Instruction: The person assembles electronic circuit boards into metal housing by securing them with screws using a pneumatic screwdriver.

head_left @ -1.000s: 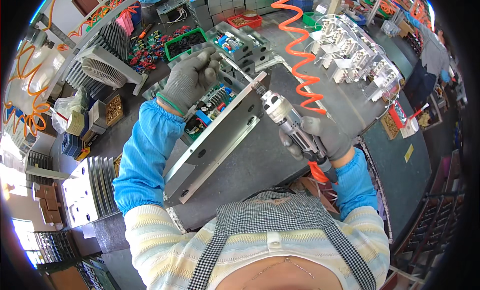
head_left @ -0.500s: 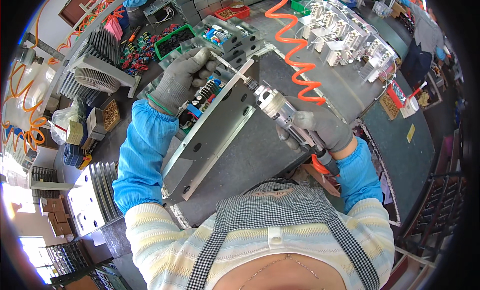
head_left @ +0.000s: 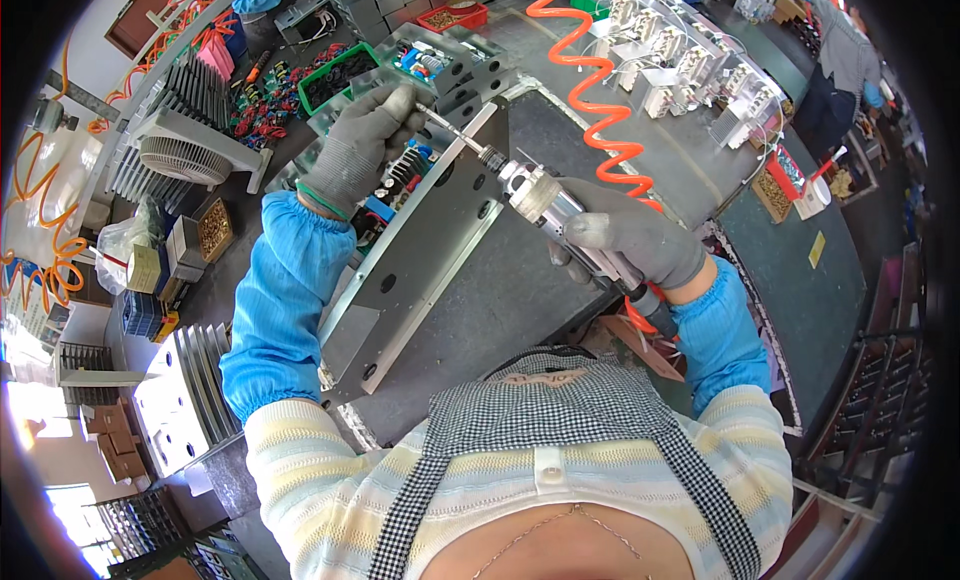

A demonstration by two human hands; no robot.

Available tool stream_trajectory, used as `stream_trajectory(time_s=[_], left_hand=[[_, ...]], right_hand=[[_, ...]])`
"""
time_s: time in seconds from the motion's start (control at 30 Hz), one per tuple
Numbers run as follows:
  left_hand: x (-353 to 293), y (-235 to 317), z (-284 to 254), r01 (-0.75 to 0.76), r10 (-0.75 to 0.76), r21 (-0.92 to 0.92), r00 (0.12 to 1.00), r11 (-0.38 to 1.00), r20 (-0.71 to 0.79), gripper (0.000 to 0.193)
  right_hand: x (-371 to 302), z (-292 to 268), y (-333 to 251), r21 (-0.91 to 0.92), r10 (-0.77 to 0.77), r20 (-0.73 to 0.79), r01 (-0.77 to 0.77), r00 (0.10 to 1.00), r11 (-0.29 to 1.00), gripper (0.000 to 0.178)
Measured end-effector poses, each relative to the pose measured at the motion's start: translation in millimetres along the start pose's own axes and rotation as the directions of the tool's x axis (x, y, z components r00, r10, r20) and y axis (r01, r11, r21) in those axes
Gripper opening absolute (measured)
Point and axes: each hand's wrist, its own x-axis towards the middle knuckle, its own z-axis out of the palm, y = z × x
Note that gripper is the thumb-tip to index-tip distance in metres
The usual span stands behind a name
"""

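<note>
Right hand (head_left: 628, 242) clenched around pneumatic screwdriver (head_left: 545, 202); left hand (head_left: 362, 140) fingers pinch its bit tip above the grey metal plate (head_left: 420, 250). Orange coiled air hose (head_left: 600, 110) at 1 o'clock, finned heatsinks (head_left: 185, 130) at 10.

A dark workbench mat (head_left: 520, 280) carries a grey metal plate (head_left: 420, 250), finned heatsinks (head_left: 190, 390) and parts bins (head_left: 340, 75).

Cluttered grey workbench (head_left: 520, 310), bright daylight at left.
</note>
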Motion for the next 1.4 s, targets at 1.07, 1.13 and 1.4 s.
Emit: stream_trajectory(time_s=[1.07, 1.13, 1.4], left_hand=[[-17.9, -47.4, -147.4, 0.355, -0.399, 0.424, 0.917, 0.833, 0.017, 0.086], [-18.4, -52.8, -156.1, 0.52, -0.534, 0.326, 0.844, 0.79, -0.052, 0.067], [-24.5, -47.8, -134.6, 0.5, -0.513, 0.184, 0.858, 0.846, 0.032, 0.062]], right_hand=[[9.2, 75.0, 119.0, -0.029, 0.072, 0.15, -0.069, 0.986, 0.997, 0.08], [4.7, 78.6, 111.0, -0.089, 0.096, 0.157, -0.083, 0.983, 0.993, 0.081], [-5.0, 89.3, 125.2, -0.313, 0.075, 0.056, -0.054, 0.996, 0.948, 0.085]])
